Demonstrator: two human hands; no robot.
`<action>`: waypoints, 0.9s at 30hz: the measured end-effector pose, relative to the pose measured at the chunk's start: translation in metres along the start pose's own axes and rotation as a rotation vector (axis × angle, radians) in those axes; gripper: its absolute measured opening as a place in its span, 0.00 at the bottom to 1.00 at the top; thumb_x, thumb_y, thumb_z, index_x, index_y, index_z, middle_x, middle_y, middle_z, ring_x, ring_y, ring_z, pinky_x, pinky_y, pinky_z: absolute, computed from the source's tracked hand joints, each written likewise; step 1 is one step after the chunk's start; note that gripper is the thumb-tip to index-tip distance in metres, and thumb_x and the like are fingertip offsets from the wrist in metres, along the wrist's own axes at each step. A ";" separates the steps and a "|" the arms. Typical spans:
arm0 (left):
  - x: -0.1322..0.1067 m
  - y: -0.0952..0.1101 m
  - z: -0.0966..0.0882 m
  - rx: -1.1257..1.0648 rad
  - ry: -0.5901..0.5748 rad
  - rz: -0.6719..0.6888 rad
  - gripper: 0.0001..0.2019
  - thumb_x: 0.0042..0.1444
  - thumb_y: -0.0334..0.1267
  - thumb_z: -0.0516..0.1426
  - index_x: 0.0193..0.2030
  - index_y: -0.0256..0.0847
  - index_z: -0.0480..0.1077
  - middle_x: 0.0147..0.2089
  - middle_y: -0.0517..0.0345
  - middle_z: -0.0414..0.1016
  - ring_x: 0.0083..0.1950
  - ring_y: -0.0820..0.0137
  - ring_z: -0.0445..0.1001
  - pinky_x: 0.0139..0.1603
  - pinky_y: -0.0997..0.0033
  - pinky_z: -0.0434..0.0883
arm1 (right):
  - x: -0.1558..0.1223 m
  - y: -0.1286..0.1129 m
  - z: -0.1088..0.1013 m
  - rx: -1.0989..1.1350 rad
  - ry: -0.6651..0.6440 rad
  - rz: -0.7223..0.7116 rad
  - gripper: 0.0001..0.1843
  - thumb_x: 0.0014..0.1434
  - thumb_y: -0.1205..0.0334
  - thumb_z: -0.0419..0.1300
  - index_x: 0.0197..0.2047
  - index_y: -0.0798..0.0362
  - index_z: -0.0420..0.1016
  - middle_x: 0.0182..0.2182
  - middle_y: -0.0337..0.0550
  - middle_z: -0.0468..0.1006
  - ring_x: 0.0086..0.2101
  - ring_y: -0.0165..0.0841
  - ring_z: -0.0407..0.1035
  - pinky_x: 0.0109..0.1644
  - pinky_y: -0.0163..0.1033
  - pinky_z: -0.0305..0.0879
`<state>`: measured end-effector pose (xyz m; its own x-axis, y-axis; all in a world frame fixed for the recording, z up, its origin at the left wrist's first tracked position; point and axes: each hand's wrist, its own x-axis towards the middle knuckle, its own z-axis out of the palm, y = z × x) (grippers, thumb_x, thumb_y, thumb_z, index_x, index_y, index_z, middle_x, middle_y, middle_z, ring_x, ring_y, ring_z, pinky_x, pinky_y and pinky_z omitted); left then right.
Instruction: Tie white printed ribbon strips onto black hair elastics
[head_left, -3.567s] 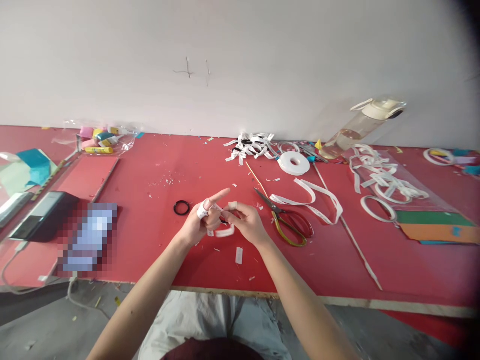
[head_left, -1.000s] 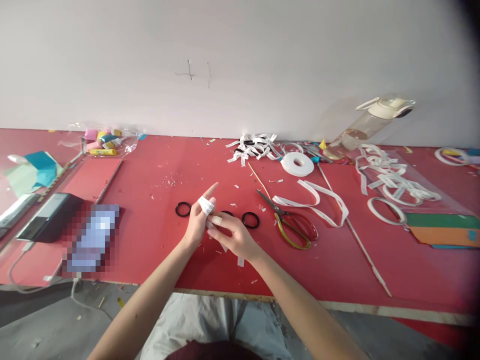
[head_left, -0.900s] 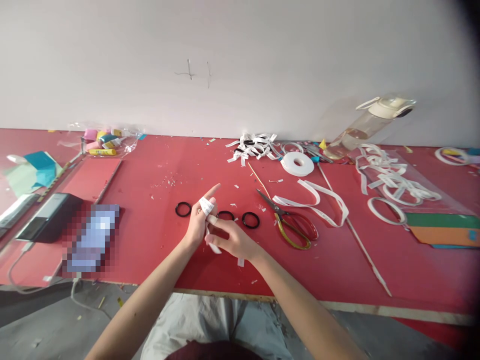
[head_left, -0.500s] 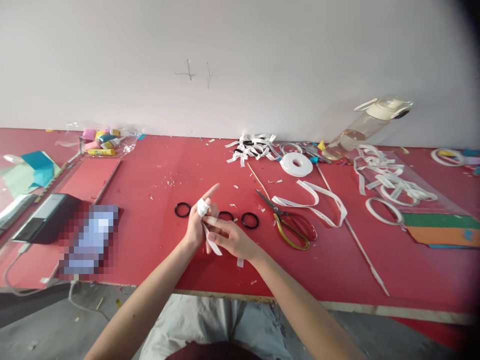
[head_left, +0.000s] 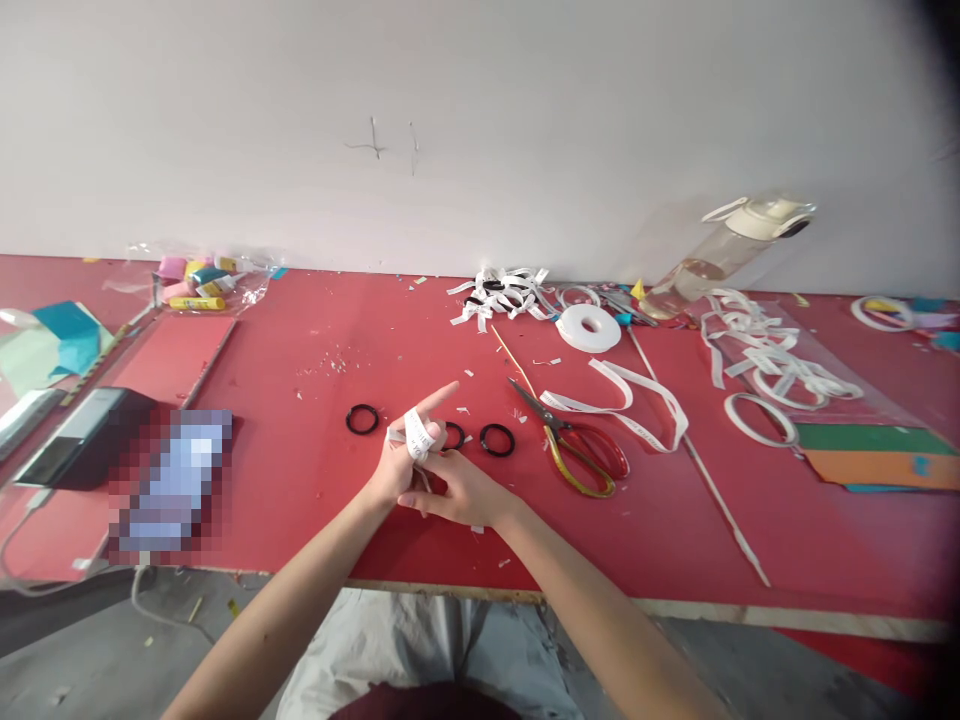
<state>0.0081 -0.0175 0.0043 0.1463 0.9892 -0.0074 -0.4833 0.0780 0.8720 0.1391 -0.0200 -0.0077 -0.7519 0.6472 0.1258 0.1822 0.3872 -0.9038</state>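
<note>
- Watching the head view, I see the white ribbon (head_left: 418, 437) with its dangling tail now gathered at the left hand (head_left: 396, 470), which curls around it; the wrap looks fuller
- Right hand (head_left: 469, 488) hides its fingertips; I can't tell their hold
- Table edge (head_left: 450, 591) crosses below both; room lies between phone (head_left: 176, 480) and black ring (head_left: 363, 432)

White ribbon (head_left: 420, 436), dark printed lettering, wound around left hand's (head_left: 393, 472) fingers, left of and below frame centre; loose end seemingly behind right hand (head_left: 466, 490), mostly hidden.
</note>
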 end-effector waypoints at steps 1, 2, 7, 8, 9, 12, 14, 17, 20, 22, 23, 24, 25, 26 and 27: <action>-0.001 -0.002 0.000 0.034 -0.017 -0.015 0.37 0.51 0.54 0.65 0.63 0.33 0.70 0.20 0.70 0.47 0.23 0.79 0.43 0.22 0.76 0.45 | 0.000 0.002 0.000 -0.038 0.010 -0.011 0.25 0.63 0.43 0.60 0.51 0.55 0.76 0.24 0.40 0.77 0.25 0.30 0.69 0.31 0.32 0.65; -0.001 -0.003 -0.001 0.058 -0.028 -0.022 0.37 0.51 0.54 0.65 0.63 0.33 0.69 0.20 0.70 0.48 0.23 0.79 0.43 0.21 0.77 0.45 | 0.000 0.003 0.000 -0.072 0.021 -0.028 0.25 0.62 0.43 0.60 0.50 0.55 0.77 0.24 0.40 0.77 0.24 0.30 0.68 0.30 0.32 0.64; 0.002 0.004 -0.002 0.083 0.044 0.053 0.35 0.56 0.54 0.61 0.65 0.34 0.67 0.21 0.70 0.47 0.22 0.79 0.43 0.20 0.78 0.47 | -0.003 0.006 -0.005 -0.078 0.147 -0.167 0.24 0.65 0.46 0.58 0.56 0.53 0.75 0.25 0.40 0.78 0.25 0.29 0.69 0.32 0.32 0.66; 0.004 0.007 -0.003 0.104 0.092 0.078 0.34 0.57 0.54 0.61 0.64 0.34 0.68 0.21 0.70 0.46 0.22 0.79 0.43 0.21 0.78 0.47 | -0.004 0.004 -0.007 -0.055 0.217 -0.185 0.22 0.66 0.47 0.57 0.56 0.52 0.75 0.27 0.40 0.78 0.25 0.28 0.70 0.33 0.32 0.67; 0.005 0.010 -0.003 0.148 0.138 0.096 0.32 0.57 0.52 0.61 0.64 0.35 0.68 0.22 0.70 0.47 0.23 0.79 0.44 0.22 0.78 0.48 | -0.005 0.002 -0.009 -0.038 0.313 -0.192 0.20 0.67 0.49 0.56 0.55 0.51 0.76 0.28 0.40 0.79 0.26 0.28 0.70 0.34 0.32 0.68; 0.006 0.014 -0.006 0.418 0.167 0.085 0.27 0.58 0.45 0.60 0.62 0.36 0.70 0.21 0.69 0.52 0.24 0.77 0.48 0.24 0.78 0.52 | -0.007 -0.003 -0.015 -0.072 0.618 -0.188 0.15 0.67 0.55 0.57 0.53 0.50 0.77 0.29 0.40 0.77 0.28 0.27 0.69 0.38 0.34 0.70; 0.006 0.015 -0.008 0.671 0.084 0.066 0.26 0.56 0.39 0.58 0.62 0.36 0.70 0.21 0.68 0.57 0.24 0.76 0.52 0.26 0.77 0.55 | -0.006 -0.006 -0.018 -0.166 0.692 -0.217 0.15 0.65 0.57 0.59 0.53 0.50 0.76 0.30 0.40 0.74 0.29 0.28 0.68 0.39 0.35 0.70; 0.006 0.012 -0.011 1.038 -0.027 0.107 0.30 0.50 0.33 0.54 0.63 0.39 0.69 0.20 0.68 0.61 0.22 0.74 0.56 0.28 0.76 0.56 | -0.002 -0.005 -0.019 -0.343 0.618 -0.280 0.11 0.65 0.57 0.61 0.49 0.49 0.78 0.32 0.43 0.73 0.33 0.31 0.69 0.41 0.38 0.70; 0.006 0.010 -0.012 1.258 -0.064 0.182 0.32 0.48 0.33 0.51 0.63 0.40 0.69 0.18 0.67 0.61 0.20 0.72 0.56 0.28 0.74 0.55 | 0.000 -0.002 -0.017 -0.468 0.632 -0.326 0.06 0.65 0.60 0.60 0.41 0.50 0.78 0.31 0.43 0.74 0.34 0.31 0.68 0.41 0.38 0.68; 0.006 0.010 -0.011 1.325 -0.092 0.202 0.32 0.49 0.33 0.50 0.64 0.38 0.69 0.17 0.66 0.62 0.19 0.71 0.56 0.27 0.73 0.54 | -0.001 -0.001 -0.015 -0.489 0.674 -0.351 0.05 0.65 0.62 0.60 0.39 0.50 0.77 0.31 0.43 0.74 0.32 0.31 0.68 0.39 0.37 0.67; 0.006 0.011 -0.010 1.337 -0.105 0.198 0.31 0.50 0.34 0.50 0.64 0.37 0.69 0.17 0.65 0.62 0.19 0.71 0.57 0.27 0.73 0.54 | -0.002 0.000 -0.015 -0.475 0.696 -0.351 0.05 0.66 0.63 0.59 0.39 0.50 0.76 0.31 0.43 0.74 0.32 0.31 0.68 0.39 0.37 0.67; 0.006 0.011 -0.009 1.342 -0.114 0.186 0.31 0.51 0.34 0.50 0.63 0.37 0.69 0.17 0.64 0.64 0.19 0.71 0.57 0.27 0.73 0.55 | -0.003 -0.001 -0.015 -0.444 0.727 -0.334 0.06 0.67 0.62 0.57 0.39 0.51 0.76 0.31 0.44 0.74 0.32 0.31 0.68 0.39 0.38 0.67; 0.006 0.012 -0.007 1.341 -0.114 0.170 0.31 0.51 0.35 0.50 0.63 0.36 0.69 0.17 0.63 0.65 0.19 0.71 0.58 0.27 0.73 0.55 | -0.004 -0.001 -0.015 -0.400 0.765 -0.303 0.08 0.68 0.62 0.55 0.39 0.51 0.75 0.32 0.44 0.74 0.33 0.31 0.68 0.38 0.38 0.67; 0.006 0.012 -0.006 1.333 -0.110 0.153 0.30 0.52 0.35 0.51 0.63 0.36 0.69 0.18 0.63 0.66 0.19 0.71 0.59 0.27 0.73 0.55 | -0.005 -0.002 -0.016 -0.351 0.798 -0.267 0.09 0.69 0.61 0.53 0.40 0.51 0.74 0.33 0.45 0.73 0.33 0.31 0.69 0.38 0.37 0.68; 0.006 0.012 -0.006 1.317 -0.104 0.135 0.30 0.52 0.35 0.51 0.63 0.36 0.70 0.18 0.63 0.66 0.19 0.71 0.59 0.27 0.74 0.56 | -0.006 -0.003 -0.018 -0.309 0.817 -0.239 0.10 0.69 0.61 0.51 0.40 0.52 0.73 0.34 0.45 0.73 0.34 0.31 0.69 0.38 0.37 0.68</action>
<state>-0.0022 -0.0095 0.0123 0.2568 0.9610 0.1021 0.6841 -0.2554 0.6832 0.1544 -0.0133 0.0015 -0.1287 0.7459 0.6535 0.3297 0.6537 -0.6811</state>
